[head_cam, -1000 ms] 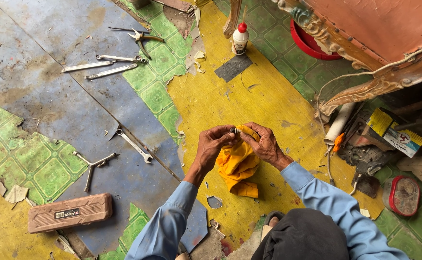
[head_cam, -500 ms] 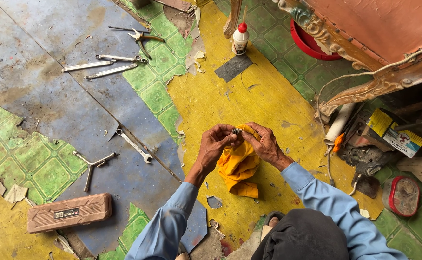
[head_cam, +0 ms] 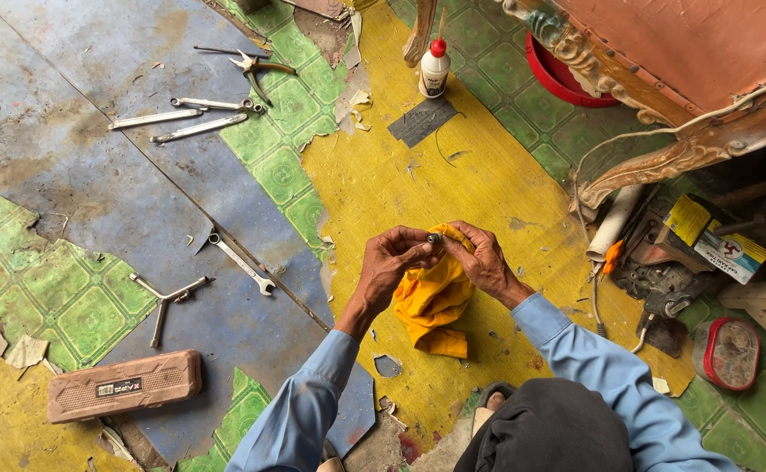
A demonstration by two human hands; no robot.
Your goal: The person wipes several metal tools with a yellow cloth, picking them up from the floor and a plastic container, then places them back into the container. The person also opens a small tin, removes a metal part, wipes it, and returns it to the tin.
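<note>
Both hands meet at chest height: left hand point(head_cam: 392, 262) and right hand point(head_cam: 481, 258) pinch a small dark part point(head_cam: 434, 237) between them, yellow cloth point(head_cam: 431, 301) beneath; wipe best with steady grip.

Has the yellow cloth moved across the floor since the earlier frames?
No. The yellow cloth hangs from both hands over the same spot on the yellow floor patch, as far from the glue bottle as before.

Single head-worn camera, looking steeply down from above and behind the hands point(head_cam: 435, 258), at moderate range. The floor point(head_cam: 77, 131) spreads beyond and to both sides of them.
</note>
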